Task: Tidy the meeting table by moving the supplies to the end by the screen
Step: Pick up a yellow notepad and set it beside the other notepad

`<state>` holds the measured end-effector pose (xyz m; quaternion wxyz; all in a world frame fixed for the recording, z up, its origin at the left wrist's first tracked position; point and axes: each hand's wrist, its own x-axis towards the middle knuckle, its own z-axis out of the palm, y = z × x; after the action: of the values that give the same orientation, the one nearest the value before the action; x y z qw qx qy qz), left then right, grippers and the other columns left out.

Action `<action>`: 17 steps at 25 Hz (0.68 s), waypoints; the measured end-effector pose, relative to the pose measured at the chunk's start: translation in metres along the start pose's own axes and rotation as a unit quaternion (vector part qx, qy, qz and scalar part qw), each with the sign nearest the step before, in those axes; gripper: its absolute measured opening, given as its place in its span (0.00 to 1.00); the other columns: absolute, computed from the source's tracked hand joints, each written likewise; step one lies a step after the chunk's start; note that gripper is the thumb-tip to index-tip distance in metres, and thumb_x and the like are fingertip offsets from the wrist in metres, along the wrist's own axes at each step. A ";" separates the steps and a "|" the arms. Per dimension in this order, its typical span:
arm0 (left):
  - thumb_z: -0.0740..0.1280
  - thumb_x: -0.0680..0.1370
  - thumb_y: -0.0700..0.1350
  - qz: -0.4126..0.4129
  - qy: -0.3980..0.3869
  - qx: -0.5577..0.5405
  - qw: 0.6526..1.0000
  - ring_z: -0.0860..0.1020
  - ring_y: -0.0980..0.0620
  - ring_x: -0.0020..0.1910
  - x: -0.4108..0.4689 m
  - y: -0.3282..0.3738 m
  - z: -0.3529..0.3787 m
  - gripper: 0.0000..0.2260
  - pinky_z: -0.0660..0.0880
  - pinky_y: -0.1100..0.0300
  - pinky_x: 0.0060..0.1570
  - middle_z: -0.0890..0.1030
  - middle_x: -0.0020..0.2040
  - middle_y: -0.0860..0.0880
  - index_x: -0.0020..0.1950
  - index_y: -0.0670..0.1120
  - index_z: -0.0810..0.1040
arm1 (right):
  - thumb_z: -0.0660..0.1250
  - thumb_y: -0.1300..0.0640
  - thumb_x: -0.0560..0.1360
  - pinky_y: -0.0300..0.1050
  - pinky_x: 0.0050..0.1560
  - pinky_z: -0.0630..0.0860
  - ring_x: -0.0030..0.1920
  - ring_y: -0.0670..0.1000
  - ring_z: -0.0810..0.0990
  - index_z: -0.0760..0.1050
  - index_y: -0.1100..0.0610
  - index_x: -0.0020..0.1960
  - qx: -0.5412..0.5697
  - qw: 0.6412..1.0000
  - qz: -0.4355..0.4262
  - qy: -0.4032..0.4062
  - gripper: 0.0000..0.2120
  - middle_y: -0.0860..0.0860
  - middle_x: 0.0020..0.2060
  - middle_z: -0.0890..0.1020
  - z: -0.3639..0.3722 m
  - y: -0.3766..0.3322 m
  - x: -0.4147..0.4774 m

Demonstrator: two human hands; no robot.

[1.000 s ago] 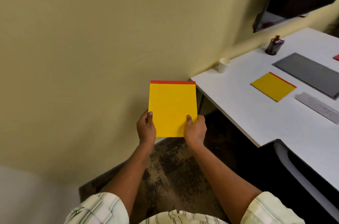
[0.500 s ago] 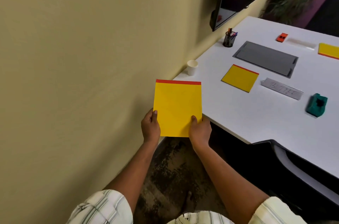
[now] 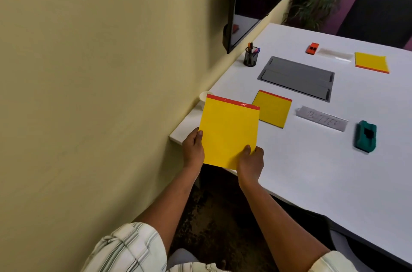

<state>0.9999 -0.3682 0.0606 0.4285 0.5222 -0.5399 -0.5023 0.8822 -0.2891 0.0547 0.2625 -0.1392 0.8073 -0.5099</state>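
Holding yellow pad (image 3: 229,133) above table's (image 3: 312,171) near corner
Gripped at left edge by left hand (image 3: 193,151), thumb on face; pinched at bottom-right corner by right hand (image 3: 250,163), fingers curled underneath; just left of second pad (image 3: 273,109) lying flat

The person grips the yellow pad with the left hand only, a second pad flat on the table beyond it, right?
No: the head view shows both the left hand and right hand gripping the yellow pad; the second pad does lie flat on the table beyond.
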 end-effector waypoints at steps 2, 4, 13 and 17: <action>0.58 0.82 0.44 0.010 -0.016 0.017 1.000 0.78 0.52 0.51 0.017 0.004 0.012 0.13 0.73 0.61 0.51 0.81 0.54 0.49 0.61 0.43 0.78 | 0.54 0.52 0.82 0.49 0.53 0.69 0.58 0.60 0.75 0.67 0.60 0.65 0.005 1.000 0.006 0.021 0.16 0.58 0.59 0.76 0.002 -0.006 0.014; 0.58 0.82 0.44 0.014 -0.037 0.033 0.999 0.78 0.52 0.52 0.041 0.007 0.025 0.13 0.72 0.61 0.52 0.81 0.53 0.50 0.61 0.43 0.78 | 0.54 0.53 0.82 0.50 0.53 0.69 0.57 0.61 0.75 0.67 0.60 0.64 0.012 0.998 0.014 0.052 0.16 0.59 0.59 0.76 0.007 -0.015 0.032; 0.60 0.81 0.41 -0.008 -0.185 0.062 0.981 0.73 0.51 0.41 0.155 0.036 0.068 0.09 0.69 0.57 0.46 0.78 0.43 0.48 0.56 0.40 0.77 | 0.55 0.55 0.82 0.56 0.56 0.72 0.57 0.63 0.75 0.69 0.61 0.62 0.057 0.979 0.048 0.192 0.14 0.61 0.56 0.77 0.051 -0.066 0.104; 0.59 0.81 0.39 -0.016 -0.208 0.094 0.974 0.74 0.48 0.45 0.185 0.033 0.081 0.09 0.70 0.56 0.47 0.79 0.48 0.44 0.57 0.40 0.77 | 0.55 0.56 0.82 0.57 0.57 0.71 0.59 0.63 0.75 0.68 0.61 0.65 0.064 0.971 0.061 0.222 0.15 0.61 0.58 0.76 0.064 -0.077 0.123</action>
<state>0.8990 -0.5459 0.0718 0.2478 0.4532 -0.6535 -0.5533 0.8140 -0.4316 0.0669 0.1155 0.0444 0.8182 -0.5614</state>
